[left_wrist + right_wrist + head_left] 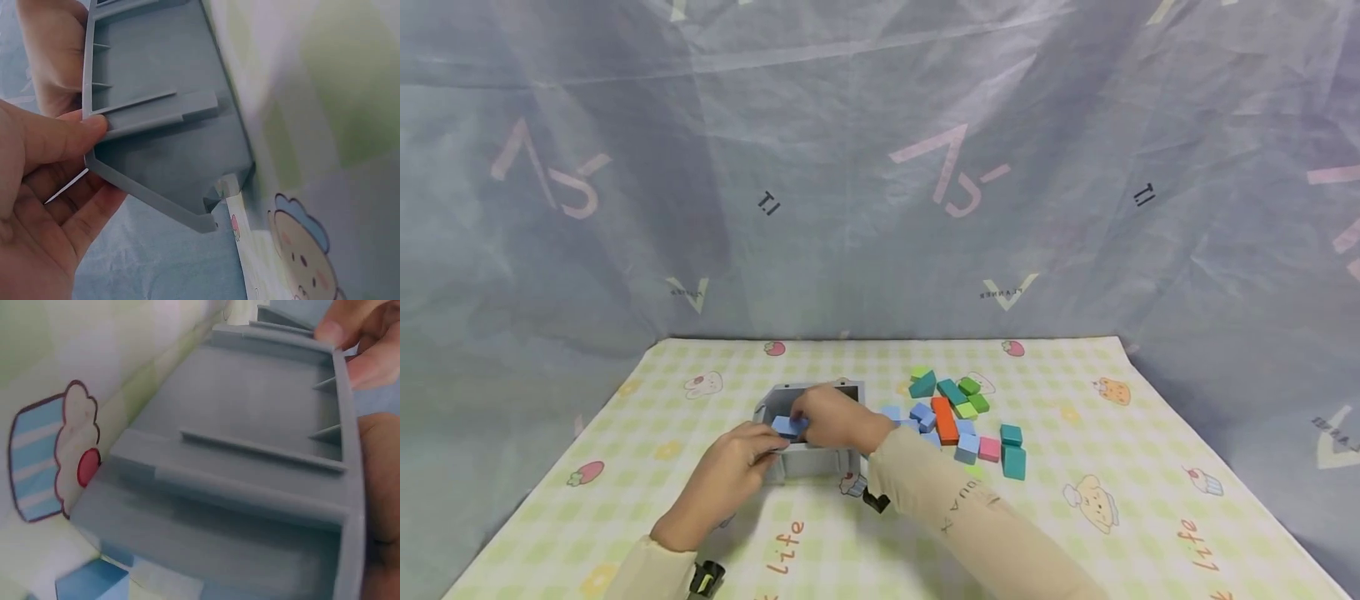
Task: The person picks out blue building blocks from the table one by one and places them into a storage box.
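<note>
A grey plastic box (820,462) stands on the table left of centre, its ribbed outer wall filling both wrist views. My left hand (733,471) grips its near rim at the left corner, the thumb (94,127) on the outer side and fingers behind the wall. Over the rim reaches my right hand (835,415), fingers curled down at the right end of a blue block (786,427) inside the box. Its fingertips are partly hidden; in the right wrist view the wall covers most of this hand (379,481).
Right of the box lie loose blocks: a long orange-red one (945,421), a pink one (989,449), teal ones (1013,462), green ones (977,402) and several blue ones (967,448). A checked cloth (1045,550) covers the table; a grey curtain (880,208) hangs behind.
</note>
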`<control>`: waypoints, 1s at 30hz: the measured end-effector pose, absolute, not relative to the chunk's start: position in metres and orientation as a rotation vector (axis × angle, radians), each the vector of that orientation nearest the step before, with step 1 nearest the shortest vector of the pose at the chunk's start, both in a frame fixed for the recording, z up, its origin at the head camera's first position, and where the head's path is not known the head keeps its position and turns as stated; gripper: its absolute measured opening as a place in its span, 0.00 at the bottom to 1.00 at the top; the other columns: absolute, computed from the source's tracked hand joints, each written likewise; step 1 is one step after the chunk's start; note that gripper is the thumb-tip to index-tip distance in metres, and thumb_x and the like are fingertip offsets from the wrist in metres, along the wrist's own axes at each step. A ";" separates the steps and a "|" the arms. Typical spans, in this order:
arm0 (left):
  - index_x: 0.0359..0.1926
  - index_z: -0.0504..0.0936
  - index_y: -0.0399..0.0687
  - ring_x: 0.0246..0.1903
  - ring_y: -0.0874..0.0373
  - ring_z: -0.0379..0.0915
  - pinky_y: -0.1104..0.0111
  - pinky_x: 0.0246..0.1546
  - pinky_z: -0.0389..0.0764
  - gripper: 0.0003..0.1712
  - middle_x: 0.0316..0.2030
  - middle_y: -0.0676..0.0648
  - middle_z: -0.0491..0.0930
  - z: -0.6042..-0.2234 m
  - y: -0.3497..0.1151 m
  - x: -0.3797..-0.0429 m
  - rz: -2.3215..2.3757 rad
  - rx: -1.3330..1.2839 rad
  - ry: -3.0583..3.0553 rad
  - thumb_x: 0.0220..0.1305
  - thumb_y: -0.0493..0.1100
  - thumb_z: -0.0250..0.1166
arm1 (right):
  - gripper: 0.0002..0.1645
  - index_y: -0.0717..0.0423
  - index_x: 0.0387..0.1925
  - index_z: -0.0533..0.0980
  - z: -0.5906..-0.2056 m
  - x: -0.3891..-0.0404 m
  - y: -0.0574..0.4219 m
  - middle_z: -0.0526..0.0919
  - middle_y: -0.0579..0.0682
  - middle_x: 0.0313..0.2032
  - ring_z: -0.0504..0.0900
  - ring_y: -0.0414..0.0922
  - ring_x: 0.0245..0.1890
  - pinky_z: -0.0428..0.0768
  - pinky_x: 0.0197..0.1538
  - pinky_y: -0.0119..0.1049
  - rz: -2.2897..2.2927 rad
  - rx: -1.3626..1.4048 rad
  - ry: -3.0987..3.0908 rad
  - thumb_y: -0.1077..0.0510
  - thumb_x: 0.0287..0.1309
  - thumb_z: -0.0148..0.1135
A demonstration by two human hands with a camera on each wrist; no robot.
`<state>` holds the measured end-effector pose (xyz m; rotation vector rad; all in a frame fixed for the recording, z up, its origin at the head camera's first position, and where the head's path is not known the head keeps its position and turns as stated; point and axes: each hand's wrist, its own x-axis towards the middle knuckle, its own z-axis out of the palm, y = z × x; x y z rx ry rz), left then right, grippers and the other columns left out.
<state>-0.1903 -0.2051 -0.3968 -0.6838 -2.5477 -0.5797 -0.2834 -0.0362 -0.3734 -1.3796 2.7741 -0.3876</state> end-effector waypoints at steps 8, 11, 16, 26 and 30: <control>0.36 0.89 0.47 0.38 0.63 0.74 0.65 0.35 0.84 0.14 0.35 0.55 0.84 -0.398 -0.204 -0.190 -0.568 -0.688 -2.531 0.48 0.28 0.72 | 0.13 0.51 0.43 0.83 -0.385 -0.300 -0.041 0.85 0.44 0.38 0.78 0.34 0.33 0.81 0.38 0.29 -0.419 -1.239 2.653 0.66 0.59 0.60; 0.36 0.89 0.47 0.37 0.64 0.74 0.65 0.35 0.84 0.14 0.35 0.55 0.84 -0.398 -0.203 -0.190 -0.570 -0.687 -2.530 0.48 0.29 0.72 | 0.14 0.50 0.41 0.84 -0.386 -0.301 -0.042 0.85 0.44 0.37 0.78 0.34 0.32 0.81 0.37 0.29 -0.393 -1.195 2.657 0.67 0.59 0.58; 0.36 0.89 0.47 0.37 0.63 0.75 0.65 0.35 0.84 0.14 0.35 0.54 0.84 -0.397 -0.203 -0.189 -0.574 -0.679 -2.534 0.48 0.29 0.72 | 0.14 0.49 0.40 0.84 -0.387 -0.303 -0.043 0.85 0.43 0.36 0.77 0.34 0.31 0.80 0.35 0.29 -0.347 -1.148 2.678 0.67 0.60 0.57; 0.36 0.89 0.48 0.37 0.64 0.75 0.64 0.35 0.84 0.14 0.35 0.55 0.84 -0.398 -0.204 -0.190 -0.600 -0.667 -2.535 0.48 0.29 0.72 | 0.13 0.48 0.41 0.82 -0.387 -0.302 -0.048 0.83 0.43 0.38 0.77 0.35 0.33 0.80 0.36 0.30 -0.268 -1.060 2.675 0.67 0.62 0.57; 0.36 0.89 0.49 0.38 0.63 0.75 0.63 0.36 0.84 0.13 0.35 0.55 0.85 -0.398 -0.203 -0.190 -0.598 -0.660 -2.544 0.48 0.30 0.72 | 0.13 0.49 0.43 0.82 -0.387 -0.302 -0.047 0.84 0.44 0.39 0.78 0.36 0.34 0.81 0.37 0.30 -0.269 -1.075 2.677 0.66 0.62 0.56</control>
